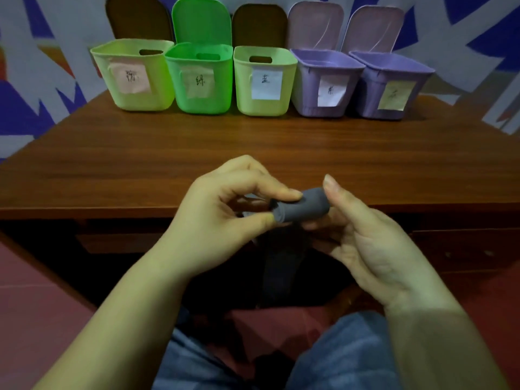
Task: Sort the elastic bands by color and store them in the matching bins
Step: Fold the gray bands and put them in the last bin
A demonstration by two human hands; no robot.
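A rolled grey-blue elastic band (304, 205) is held between both hands over the near edge of the wooden table (253, 147). My left hand (225, 218) pinches its left end between thumb and forefinger. My right hand (363, 237) cradles its right end, fingers curled under it and the thumb pointing up. Five open bins with paper labels stand in a row at the back: a pale green bin (135, 77), a bright green bin (199, 80), another pale green bin (264, 83), a purple bin (323, 83) and a second purple bin (391, 85).
The bins' lids are tipped up against a blue-and-white patterned wall. The table's front edge runs just behind my hands, with dark drawers beneath it. My knees in blue jeans (337, 358) are at the bottom over a reddish floor.
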